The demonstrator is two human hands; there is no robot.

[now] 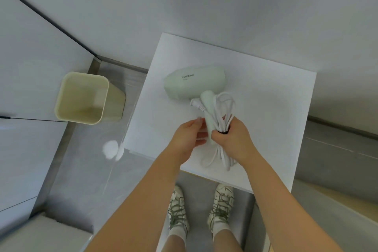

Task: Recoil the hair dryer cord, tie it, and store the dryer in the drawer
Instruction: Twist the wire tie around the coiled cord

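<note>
A pale green hair dryer (192, 82) lies on a white cabinet top (276, 108), its barrel pointing right and its handle pointing toward me. The white cord (223, 102) is gathered into loops beside the handle, with the plug (197, 104) lying just left of the handle. My right hand (233, 137) grips the bundled cord together with the lower handle; a dark band shows at my fingers. Loose cord loops hang out below that hand. My left hand (189, 137) is at the handle's left side, fingers touching it. No drawer is visible.
A cream square waste bin (81, 98) stands on the grey floor left of the cabinet. White walls close the far side and the left. My feet in white and green sneakers (201, 208) stand at the cabinet's front edge.
</note>
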